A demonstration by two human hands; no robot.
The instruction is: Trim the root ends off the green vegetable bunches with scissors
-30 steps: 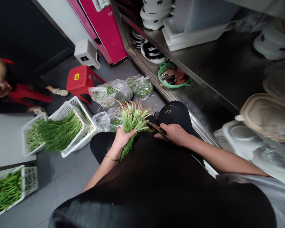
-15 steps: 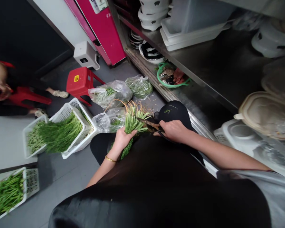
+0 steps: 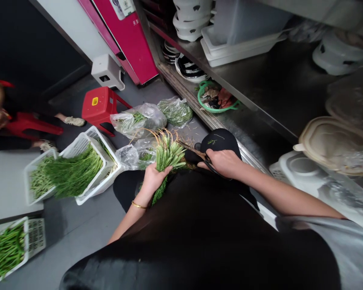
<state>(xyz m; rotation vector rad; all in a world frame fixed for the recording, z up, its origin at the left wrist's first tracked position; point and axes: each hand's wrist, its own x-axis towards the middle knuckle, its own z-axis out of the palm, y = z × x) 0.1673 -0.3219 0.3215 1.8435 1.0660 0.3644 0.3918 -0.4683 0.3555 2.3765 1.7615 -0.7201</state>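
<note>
2 hands at work over the lap. Left hand (image 3: 153,177) fisted tight round a bunch of thin green stalks (image 3: 167,155), stringy pale roots fanning out at 12 o'clock. Right hand (image 3: 223,162) clamped on scissors (image 3: 191,149), dark blades reaching the roots from 3. White slotted plastic basket (image 3: 81,142) w/ more greens at 9.
</note>
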